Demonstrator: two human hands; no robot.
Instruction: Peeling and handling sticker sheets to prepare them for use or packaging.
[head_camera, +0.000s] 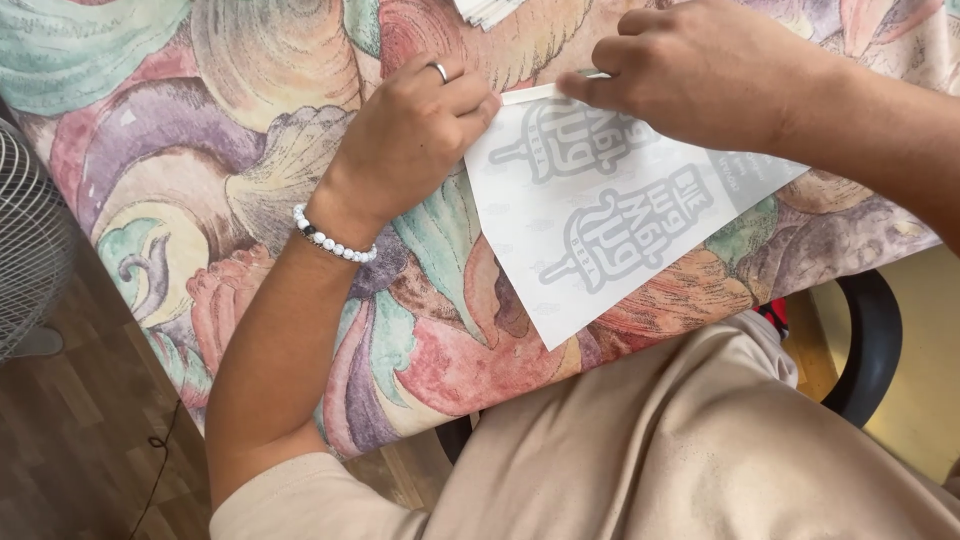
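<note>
Left hand (415, 130) is curled, fingertips pressed down on the left top corner of a white sheet (600, 235) printed with two grey stencil-like designs. A ring (438, 70) sits on one finger and a white bead bracelet (332, 243) is on that wrist. Right hand (700, 75) is bent over the sheet's top edge, fingers pinching that edge; a thin pale strip shows just under the fingertips, can't tell whether it's a folded flap or a separate piece.

Sheet lies flat on a table covered by a floral-and-shell patterned cloth (250, 120) in pink, green and purple. It's skewed, lower corner pointing toward the person's lap and reaching nearly to the table edge. Small stack of white paper (487, 10) is at the top of the view, only partly visible. Beige clothing fills the bottom right. Fan grille (30, 250) is at the left edge over wood floor (70, 440). Dark chair arm (870, 340) is at the right.
</note>
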